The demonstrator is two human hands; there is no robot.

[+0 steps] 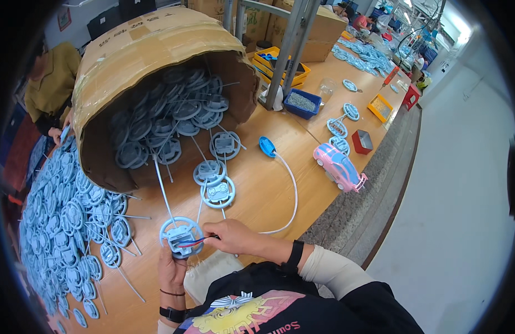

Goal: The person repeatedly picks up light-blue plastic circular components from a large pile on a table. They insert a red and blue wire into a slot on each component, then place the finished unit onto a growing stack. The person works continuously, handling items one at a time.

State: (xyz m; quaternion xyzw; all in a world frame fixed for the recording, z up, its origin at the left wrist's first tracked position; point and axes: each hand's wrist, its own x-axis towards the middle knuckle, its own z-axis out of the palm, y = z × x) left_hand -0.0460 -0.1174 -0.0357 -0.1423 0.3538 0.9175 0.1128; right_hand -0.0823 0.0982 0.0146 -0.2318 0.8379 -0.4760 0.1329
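My left hand (pixel 171 270) holds a light blue toy steering wheel (pixel 181 236) with a long white tube rising from it. Red and dark wires (pixel 194 241) stick out of its middle. My right hand (pixel 230 235) pinches those wires just right of the wheel. Two more wheels (pixel 218 192) lie on the wooden table (pixel 257 189) just beyond my hands.
A big cardboard box (pixel 151 53) lies on its side, spilling blue wheels. A large heap of wheels (pixel 62 222) covers the table's left. A pink toy car (pixel 339 166), a blue oval part on a white tube (pixel 267 146), and small bins (pixel 302 103) sit to the right. Another person (pixel 48 83) works at far left.
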